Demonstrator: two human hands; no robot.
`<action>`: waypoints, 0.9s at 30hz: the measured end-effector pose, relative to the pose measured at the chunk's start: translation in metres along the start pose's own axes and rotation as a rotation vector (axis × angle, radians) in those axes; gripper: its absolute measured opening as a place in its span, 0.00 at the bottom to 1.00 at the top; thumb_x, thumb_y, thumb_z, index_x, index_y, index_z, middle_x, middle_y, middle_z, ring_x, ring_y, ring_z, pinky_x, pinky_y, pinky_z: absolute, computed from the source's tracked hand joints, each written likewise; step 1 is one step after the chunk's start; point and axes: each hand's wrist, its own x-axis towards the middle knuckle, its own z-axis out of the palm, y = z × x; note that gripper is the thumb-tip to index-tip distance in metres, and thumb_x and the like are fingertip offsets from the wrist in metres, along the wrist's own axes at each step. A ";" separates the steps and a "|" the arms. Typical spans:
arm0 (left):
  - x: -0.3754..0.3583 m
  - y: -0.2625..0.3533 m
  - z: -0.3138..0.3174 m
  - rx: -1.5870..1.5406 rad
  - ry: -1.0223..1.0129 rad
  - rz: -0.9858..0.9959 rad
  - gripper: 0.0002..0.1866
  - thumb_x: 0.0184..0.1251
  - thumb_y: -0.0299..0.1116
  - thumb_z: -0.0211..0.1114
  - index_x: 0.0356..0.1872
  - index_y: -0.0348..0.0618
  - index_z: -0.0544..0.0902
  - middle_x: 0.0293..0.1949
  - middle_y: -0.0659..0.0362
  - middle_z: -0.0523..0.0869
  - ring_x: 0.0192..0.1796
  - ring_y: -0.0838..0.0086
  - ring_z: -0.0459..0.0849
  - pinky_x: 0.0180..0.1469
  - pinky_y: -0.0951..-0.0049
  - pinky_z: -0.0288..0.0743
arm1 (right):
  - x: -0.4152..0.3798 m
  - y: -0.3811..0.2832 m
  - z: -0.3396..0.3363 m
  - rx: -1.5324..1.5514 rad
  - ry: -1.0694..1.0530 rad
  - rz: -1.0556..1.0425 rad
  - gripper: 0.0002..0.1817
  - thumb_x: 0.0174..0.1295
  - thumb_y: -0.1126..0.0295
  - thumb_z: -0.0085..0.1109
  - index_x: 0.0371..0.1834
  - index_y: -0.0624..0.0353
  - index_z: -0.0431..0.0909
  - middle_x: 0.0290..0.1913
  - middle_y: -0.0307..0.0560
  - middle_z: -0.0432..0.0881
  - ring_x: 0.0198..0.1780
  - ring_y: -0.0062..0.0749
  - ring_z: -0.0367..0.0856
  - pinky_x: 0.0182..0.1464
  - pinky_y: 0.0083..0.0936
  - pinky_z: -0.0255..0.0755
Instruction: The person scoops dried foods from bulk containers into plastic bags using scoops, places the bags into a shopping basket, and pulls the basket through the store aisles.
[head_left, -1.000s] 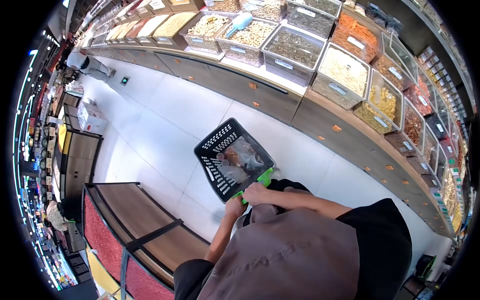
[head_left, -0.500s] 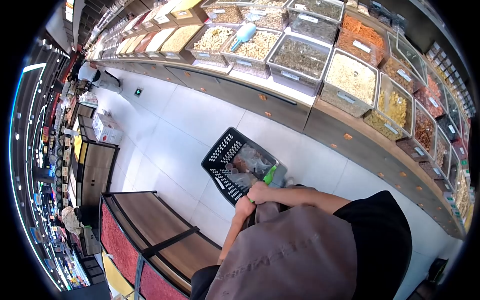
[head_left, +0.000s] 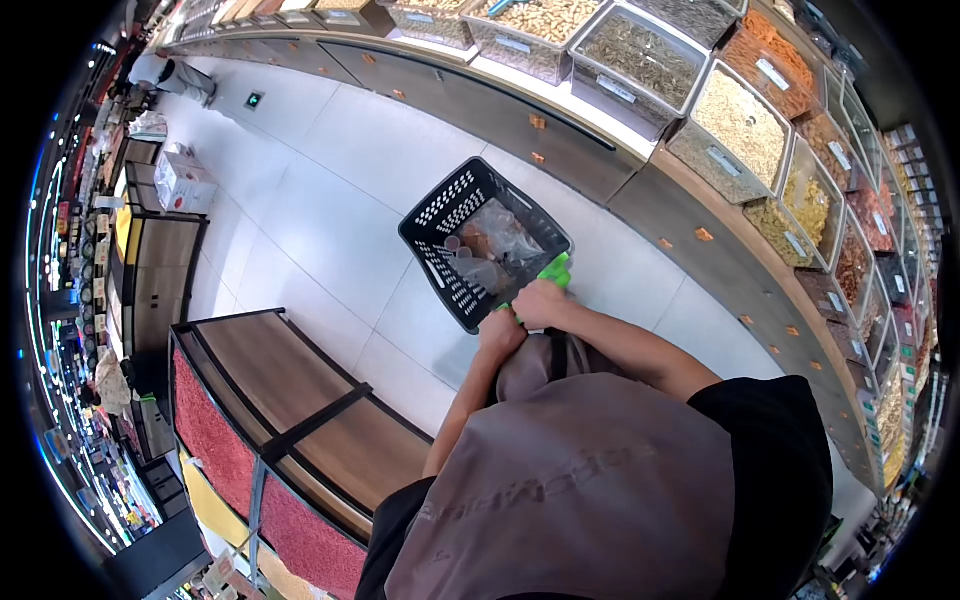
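Basket (head_left: pixel 546 226) | just beyond left hand (head_left: pixel 501 332), right hand (head_left: pixel 541 302) | both clenched round green handle (head_left: pixel 556 270)

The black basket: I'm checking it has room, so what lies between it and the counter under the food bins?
In the head view, only white tiled floor shows between the basket and the counter; that stretch is bare.

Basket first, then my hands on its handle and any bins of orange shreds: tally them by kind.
Black basket: 1
Hands, left hand and right hand: 2
Bin of orange shreds: 1
Total: 4
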 end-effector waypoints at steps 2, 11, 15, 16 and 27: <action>0.005 -0.002 -0.008 -0.010 -0.046 0.035 0.16 0.57 0.42 0.64 0.34 0.37 0.86 0.36 0.42 0.88 0.41 0.47 0.88 0.46 0.50 0.82 | 0.008 0.003 0.003 -0.012 -0.016 0.015 0.10 0.48 0.62 0.61 0.27 0.54 0.89 0.32 0.50 0.89 0.37 0.44 0.89 0.39 0.41 0.81; 0.036 -0.062 -0.021 -0.272 -0.290 0.289 0.22 0.52 0.48 0.66 0.32 0.34 0.86 0.35 0.39 0.87 0.40 0.45 0.86 0.45 0.52 0.79 | 0.033 -0.013 -0.019 0.006 -0.055 0.064 0.09 0.47 0.62 0.62 0.24 0.53 0.88 0.30 0.50 0.88 0.36 0.44 0.88 0.37 0.41 0.81; 0.051 -0.070 -0.045 -0.382 -0.404 0.414 0.23 0.53 0.50 0.66 0.32 0.35 0.86 0.36 0.38 0.86 0.40 0.44 0.86 0.43 0.52 0.78 | 0.049 -0.013 -0.027 0.024 -0.118 0.089 0.09 0.49 0.63 0.62 0.26 0.55 0.87 0.33 0.53 0.88 0.38 0.45 0.89 0.40 0.42 0.81; 0.053 -0.075 -0.051 -0.369 -0.430 0.398 0.23 0.53 0.50 0.65 0.31 0.34 0.86 0.37 0.37 0.86 0.40 0.44 0.86 0.43 0.52 0.78 | 0.051 -0.020 -0.029 0.026 -0.128 0.104 0.09 0.49 0.63 0.62 0.26 0.55 0.87 0.33 0.53 0.88 0.38 0.45 0.89 0.40 0.42 0.81; 0.076 -0.124 -0.124 -0.307 -0.329 0.397 0.23 0.51 0.50 0.67 0.32 0.35 0.88 0.36 0.37 0.86 0.41 0.43 0.86 0.46 0.51 0.79 | 0.124 -0.041 -0.055 0.052 -0.164 0.268 0.14 0.51 0.61 0.62 0.31 0.60 0.87 0.34 0.58 0.87 0.38 0.51 0.88 0.42 0.45 0.80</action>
